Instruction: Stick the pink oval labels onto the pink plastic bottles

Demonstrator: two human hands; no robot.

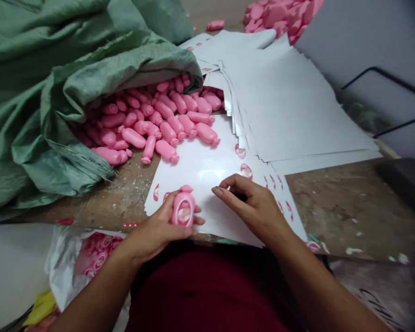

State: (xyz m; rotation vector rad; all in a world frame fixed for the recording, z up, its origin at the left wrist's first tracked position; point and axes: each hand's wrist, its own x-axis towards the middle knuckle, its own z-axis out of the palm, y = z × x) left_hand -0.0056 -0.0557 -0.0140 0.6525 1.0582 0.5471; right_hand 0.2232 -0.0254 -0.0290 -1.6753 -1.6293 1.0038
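Note:
My left hand (155, 233) is closed round a small pink plastic bottle (184, 207) with an oval label on its front, its narrow neck pointing away from me. To the right, my right hand (257, 205) hovers above a white sticker sheet (207, 170), thumb and forefinger pinched together. Something dark shows under its curled fingers, too hidden to name. Oval red-and-white stickers (246, 171) remain along the sheet's right side and left edge. Beyond the sheet, many unlabelled pink bottles (164, 109) spill from a green woven sack (90, 69), some lying on the sheet.
A stack of white sheets (290, 101) lies at the right on the worn brown table (339, 207). More pink pieces (280, 16) are heaped at the back. Below the table's front edge, at left, hangs a white plastic bag (60, 265) with labelled pink bottles (100, 258) inside.

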